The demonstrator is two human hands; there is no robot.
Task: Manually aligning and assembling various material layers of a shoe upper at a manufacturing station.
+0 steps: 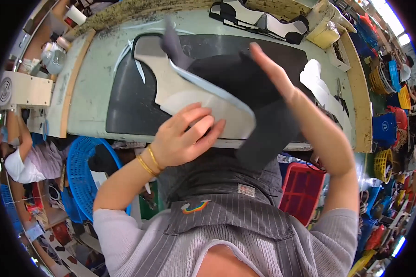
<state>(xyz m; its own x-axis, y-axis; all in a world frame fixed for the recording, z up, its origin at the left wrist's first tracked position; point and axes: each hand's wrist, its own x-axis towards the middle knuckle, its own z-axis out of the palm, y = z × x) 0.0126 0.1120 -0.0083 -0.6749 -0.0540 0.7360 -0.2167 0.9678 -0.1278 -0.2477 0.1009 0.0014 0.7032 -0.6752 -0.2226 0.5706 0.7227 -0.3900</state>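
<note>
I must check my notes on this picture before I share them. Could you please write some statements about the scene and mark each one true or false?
1. The left hand touches the pale panel. True.
2. The mat under the panel is white. False: the mat is black.
3. A blue basket is at the person's left. True.
4. Gold bangles are on the right wrist. False: the bangles are on the left wrist.
5. A red basket is at the person's right. True.
</note>
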